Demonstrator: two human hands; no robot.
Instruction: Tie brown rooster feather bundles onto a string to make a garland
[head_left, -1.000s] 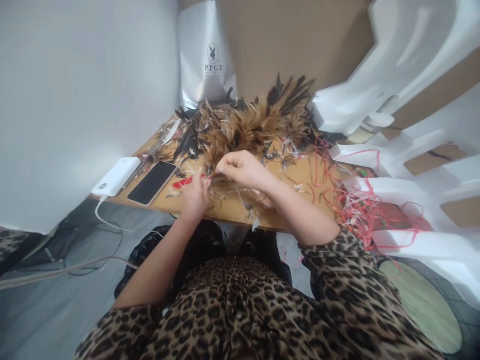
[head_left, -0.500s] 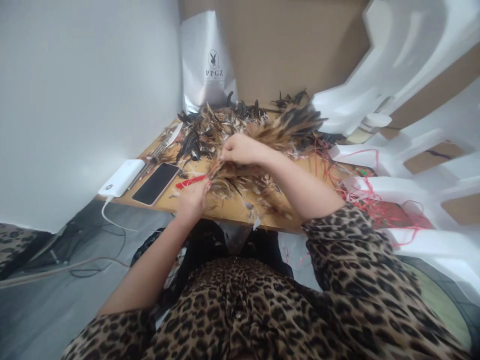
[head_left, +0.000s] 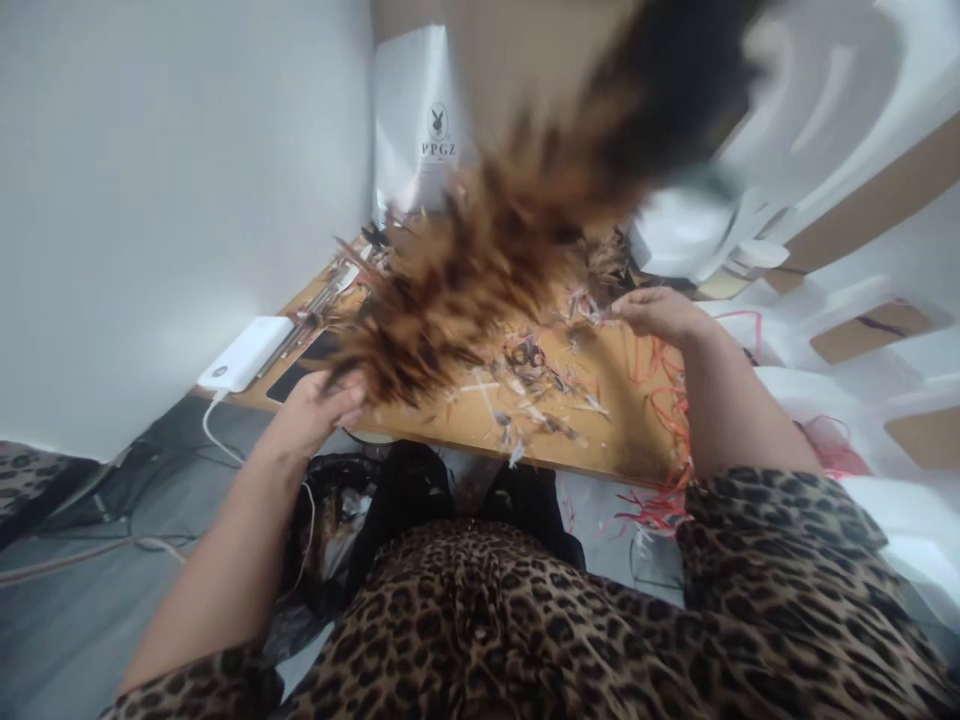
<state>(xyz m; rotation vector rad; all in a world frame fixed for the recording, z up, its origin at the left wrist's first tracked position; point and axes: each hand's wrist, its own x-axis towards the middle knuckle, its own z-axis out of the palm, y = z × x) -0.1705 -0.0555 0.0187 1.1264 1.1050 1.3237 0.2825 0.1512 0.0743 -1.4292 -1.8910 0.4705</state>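
Note:
My left hand (head_left: pixel 319 405) is closed round the lower end of a long bundle of brown and black feathers (head_left: pixel 510 220), lifted off the wooden table (head_left: pixel 600 440) and blurred by motion, reaching up to the right. My right hand (head_left: pixel 656 312) is out over the table's right side, fingers bent down onto scraps and red strings (head_left: pixel 660 370); what they hold, if anything, is too small to make out. Feather scraps and bits of string (head_left: pixel 532 385) lie on the table between my hands.
A white power bank (head_left: pixel 244 352) with a cable and a dark phone (head_left: pixel 311 355) lie at the table's left end. A silver bag (head_left: pixel 424 130) leans at the back. White foam packing pieces (head_left: pixel 840 250) crowd the right side. A black bag (head_left: pixel 337 520) hangs below the table edge.
The feather bundle has been swung up off the table by my left hand. My right hand has let go of it and moved right to the strings.

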